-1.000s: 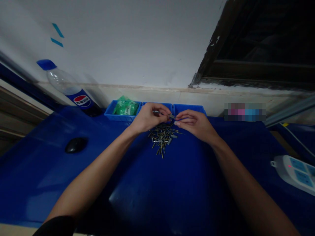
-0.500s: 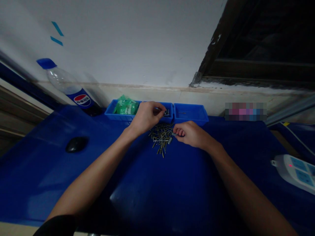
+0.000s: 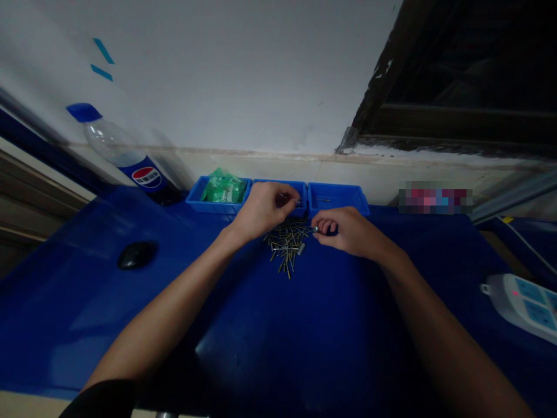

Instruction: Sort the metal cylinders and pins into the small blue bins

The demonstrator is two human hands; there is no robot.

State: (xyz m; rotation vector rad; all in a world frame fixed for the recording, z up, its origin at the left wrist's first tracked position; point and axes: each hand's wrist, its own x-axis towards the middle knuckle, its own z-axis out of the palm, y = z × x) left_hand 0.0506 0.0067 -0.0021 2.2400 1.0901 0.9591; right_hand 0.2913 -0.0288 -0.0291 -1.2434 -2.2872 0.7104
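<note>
My left hand [image 3: 266,208] is over the middle blue bin, thumb and forefinger pinched around a small shiny metal piece [image 3: 298,202]. The piece is too small to name. Between the thumb and fingers of my right hand [image 3: 343,231] is a small silvery metal piece [image 3: 315,230], held just right of a pile of thin metal rods [image 3: 285,247]. The rods are silver and brass-coloured and lie crisscrossed on the blue table cover. A short grey cylinder [image 3: 301,249] rests at the pile's right side.
Behind my hands stand the middle blue bin [image 3: 261,187], a left bin [image 3: 198,205] with green plastic packets [image 3: 224,188], and a right bin [image 3: 348,200] with one thin rod. A Pepsi bottle [image 3: 145,174] and black mouse [image 3: 136,255] are left; a power strip [image 3: 522,305] is right.
My right hand has moved slightly up and to the right, its metal piece turned in the fingers. The left fingertips have shifted a little right, with a shiny piece showing at them.
</note>
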